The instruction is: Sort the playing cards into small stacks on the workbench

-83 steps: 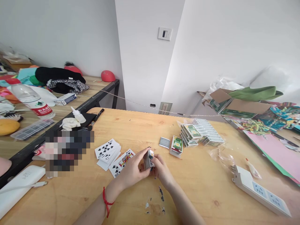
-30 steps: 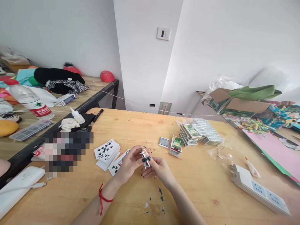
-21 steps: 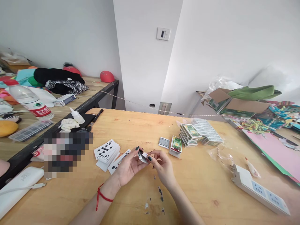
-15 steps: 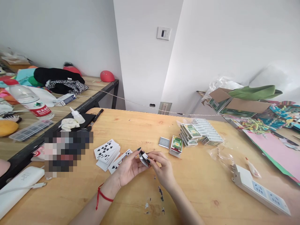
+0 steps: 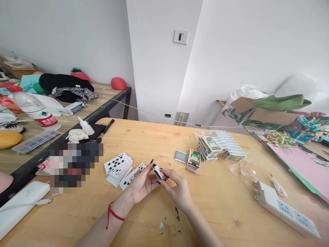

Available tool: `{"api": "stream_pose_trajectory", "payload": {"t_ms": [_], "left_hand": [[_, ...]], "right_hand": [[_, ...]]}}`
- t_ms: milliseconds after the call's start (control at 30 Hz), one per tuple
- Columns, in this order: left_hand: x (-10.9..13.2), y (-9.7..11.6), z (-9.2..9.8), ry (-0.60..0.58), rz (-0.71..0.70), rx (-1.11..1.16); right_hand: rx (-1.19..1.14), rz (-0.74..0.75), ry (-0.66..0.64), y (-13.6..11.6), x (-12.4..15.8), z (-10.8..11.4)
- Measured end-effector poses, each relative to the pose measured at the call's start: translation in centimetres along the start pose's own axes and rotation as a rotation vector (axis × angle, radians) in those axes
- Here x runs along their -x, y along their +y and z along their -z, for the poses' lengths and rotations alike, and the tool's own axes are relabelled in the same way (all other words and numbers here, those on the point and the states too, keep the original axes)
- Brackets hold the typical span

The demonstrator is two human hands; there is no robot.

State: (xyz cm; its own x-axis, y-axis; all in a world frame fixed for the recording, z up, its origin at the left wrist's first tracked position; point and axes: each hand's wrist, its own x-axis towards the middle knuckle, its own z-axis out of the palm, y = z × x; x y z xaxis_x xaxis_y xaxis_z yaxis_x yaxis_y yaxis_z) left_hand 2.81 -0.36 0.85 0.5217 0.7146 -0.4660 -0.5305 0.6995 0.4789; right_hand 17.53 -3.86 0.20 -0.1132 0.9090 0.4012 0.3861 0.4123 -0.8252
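Note:
Between my two hands is a small folded playing card (image 5: 158, 172), its white face with a bit of printed figure turned up. My left hand (image 5: 141, 188) pinches its left end with thumb and fingers. From the other side, my right hand (image 5: 177, 189) grips it by thumb and fingertips. Just left of my left hand lie a fanned pile of spade playing cards (image 5: 118, 166) and a jack card (image 5: 137, 173), partly covered by that hand. Beyond my right hand are a face-down card stack (image 5: 180, 156) and a green card box (image 5: 194, 158).
More card boxes (image 5: 209, 144) are stacked at the back right, beside a wrapped block of boxes (image 5: 230, 145). A power strip (image 5: 285, 207) lies at the right. Left stand a glue bottle (image 5: 86, 127) and a white power bank (image 5: 24, 206). Paper scraps (image 5: 177, 213) lie near my right forearm.
The folded card has turned in my fingers, so more of its white printed side shows. My right thumb and fingers have spread wider around it.

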Motion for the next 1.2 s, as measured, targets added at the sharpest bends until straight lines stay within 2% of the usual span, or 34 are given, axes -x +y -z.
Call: {"api": "stream_pose_trajectory", "payload": {"t_ms": [133, 267, 367, 467, 567, 667, 800, 967, 1100, 1200], "left_hand": [[0.3, -0.2, -0.1, 0.021, -0.038, -0.082], [0.5, -0.2, 0.0, 0.042, -0.085, -0.260], [0.2, -0.1, 0.2, 0.131, -0.230, -0.469], [-0.1, -0.2, 0.2, 0.227, -0.402, -0.631], [-0.1, -0.3, 0.1, 0.294, -0.472, -0.749], [0.1, -0.4, 0.2, 0.321, -0.469, -0.823], [0.0, -0.3, 0.4, 0.271, -0.465, -0.856], [0.0, -0.1, 0.3, 0.230, -0.515, -0.795], [0.7, 0.0, -0.3, 0.161, -0.393, -0.773], [1.0, -0.1, -0.6, 0.171, -0.317, -0.815]], "right_hand": [[0.033, -0.041, 0.053, 0.1, 0.3, -0.2], [-0.147, -0.216, 0.078, 0.9, 0.2, -0.3], [-0.339, -0.332, 0.048, 1.1, -0.1, -0.3], [-0.495, -0.383, 0.023, 0.9, -0.3, -0.5], [-0.606, -0.394, -0.006, 0.5, -0.2, -0.6], [-0.658, -0.364, -0.083, 0.3, 0.1, -0.5], [-0.582, -0.341, -0.189, 0.2, 0.2, -0.1], [-0.466, -0.347, -0.126, 0.2, 0.1, -0.1], [-0.432, -0.341, -0.126, 0.3, 0.1, -0.3], [-0.386, -0.326, -0.136, 0.3, 0.2, -0.4]]}}
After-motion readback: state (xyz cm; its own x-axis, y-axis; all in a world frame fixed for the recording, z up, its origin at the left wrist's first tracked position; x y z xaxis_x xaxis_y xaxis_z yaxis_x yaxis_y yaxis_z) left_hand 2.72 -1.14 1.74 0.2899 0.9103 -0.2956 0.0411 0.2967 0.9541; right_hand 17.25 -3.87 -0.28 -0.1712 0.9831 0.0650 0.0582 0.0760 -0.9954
